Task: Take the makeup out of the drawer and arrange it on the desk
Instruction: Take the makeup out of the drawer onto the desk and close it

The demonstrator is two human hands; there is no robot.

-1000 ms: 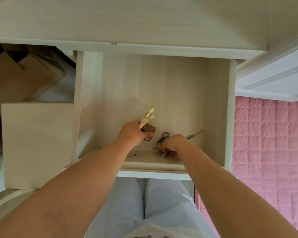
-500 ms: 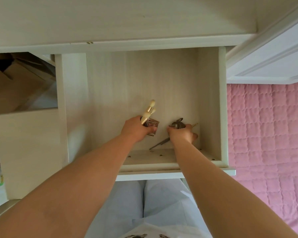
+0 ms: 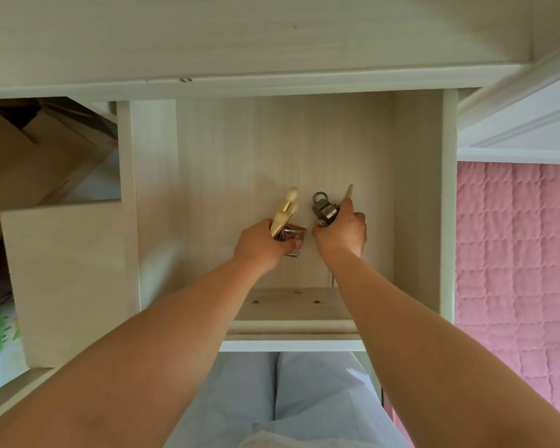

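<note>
Your right hand (image 3: 341, 232) has lifted since a second ago: it was low at the front wall of the drawer (image 3: 417, 195), pressing on the metal tool, and now it sits further back over the drawer floor, level with your left hand (image 3: 261, 245). The thin stick (image 3: 349, 191) that lay slanting toward the drawer's right wall now points away from you, out of the top of the right fist. The left hand has hardly shifted.

Both fists cover most of what they hold. Of the metal tool (image 3: 324, 208) only a ring loop and a silvery hinged block show; its lower part is buried in the right palm, and what it is cannot be told for sure. A sliver of thin rod shows below the right wrist, near the drawer's front wall.

Your left hand's fingers curl round a small clear glass bottle (image 3: 292, 238) with a brownish tint, together with pale cream brush handles (image 3: 285, 210) with rounded ends that fan up out of the fist. Everything sits above the drawer floor, in its front half.
</note>
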